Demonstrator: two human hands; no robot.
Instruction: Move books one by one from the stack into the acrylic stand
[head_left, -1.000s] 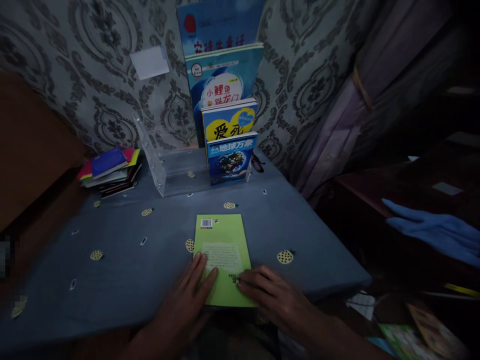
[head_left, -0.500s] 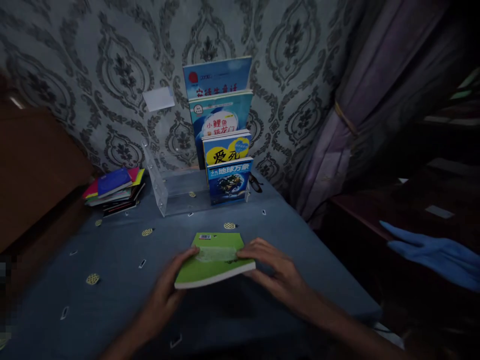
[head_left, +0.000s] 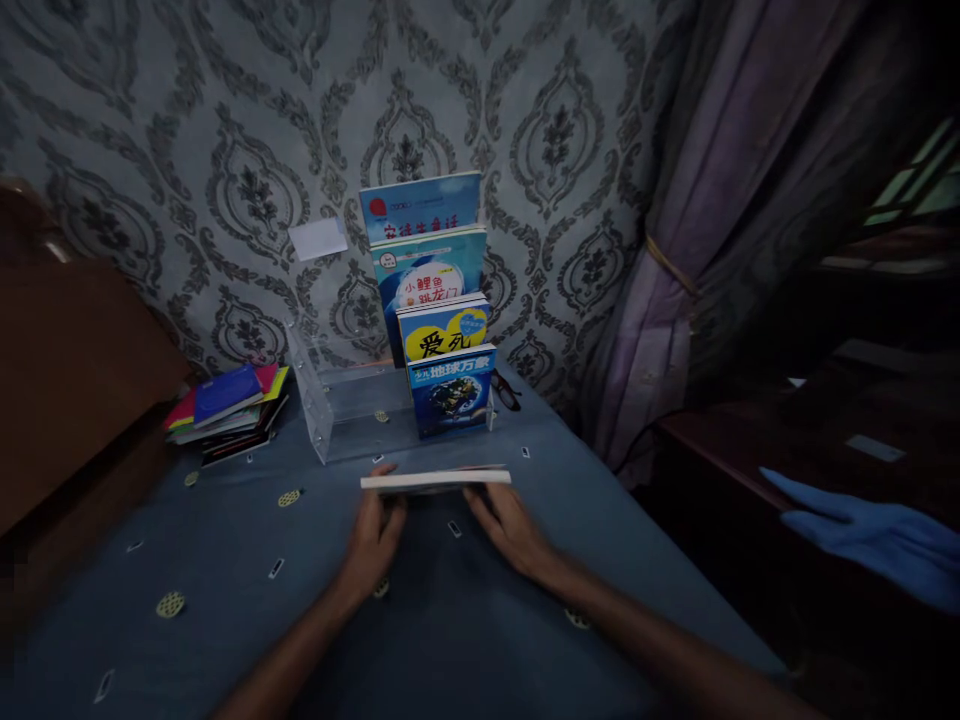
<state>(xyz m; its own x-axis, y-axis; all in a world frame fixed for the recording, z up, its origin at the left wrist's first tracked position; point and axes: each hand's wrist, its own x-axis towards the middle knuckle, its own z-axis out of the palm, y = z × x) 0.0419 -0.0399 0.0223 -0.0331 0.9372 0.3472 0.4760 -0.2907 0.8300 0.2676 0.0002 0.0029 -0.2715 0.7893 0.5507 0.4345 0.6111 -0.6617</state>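
Note:
Between my two hands a book (head_left: 439, 482) is held nearly level above the table, its white page edge turned toward me and its covers almost hidden. My left hand (head_left: 375, 530) grips its left end, thumb and fingers closed on it. On the other end, my right hand (head_left: 510, 525) is closed with fingers partly under the book. Just beyond stands a clear acrylic rack (head_left: 311, 400). Several upright books fill its right side in steps, with a blue book showing the Earth (head_left: 454, 395) at the front and a taller blue book (head_left: 420, 205) at the back.
A loose pile of books and booklets (head_left: 232, 405) lies left of the rack. Dark glasses (head_left: 508, 392) rest to its right. A white card (head_left: 319, 239) is at the rack's upper left. A blue glove (head_left: 870, 530) lies at far right, near a tied purple curtain (head_left: 652, 300).
The book has tilted from showing its green cover to showing its page edge, and has moved toward the rack with both hands. My view has tipped slightly upward.

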